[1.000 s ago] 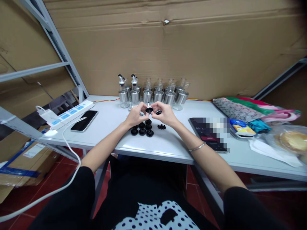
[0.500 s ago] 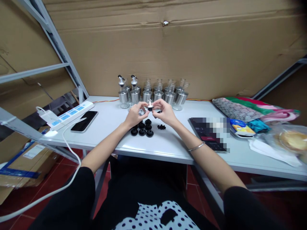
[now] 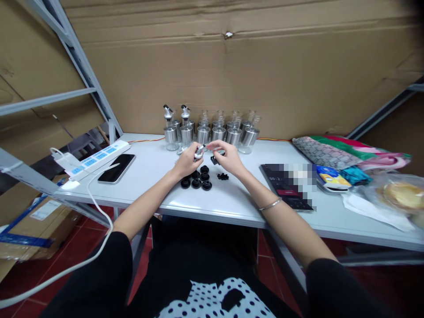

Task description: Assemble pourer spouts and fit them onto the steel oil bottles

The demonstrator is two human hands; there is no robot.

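Above the middle of the table, my left hand (image 3: 187, 161) is closed on a silver pourer spout (image 3: 199, 152), which lies tilted with a black end pointing right. My right hand (image 3: 229, 158) is just right of it, thumb and forefinger apart, fingertips close to the spout's black end. Whether they touch it I cannot tell. Below my hands sit several round black stoppers (image 3: 196, 182). Small black pieces (image 3: 223, 176) lie in a cluster to their right, and more dark parts (image 3: 214, 160) show under my right hand.
Glass bottles with steel sleeves (image 3: 218, 132) stand in rows at the back; two front-left ones carry pourers (image 3: 185, 112). On the left lie a phone (image 3: 117, 168) and a power strip (image 3: 99, 154). A tablet (image 3: 281, 185) and a food container (image 3: 402, 194) are on the right.
The spout has gone from upright between both hands to tilted in my left hand. My right hand's fingers have come away from its base and opened.
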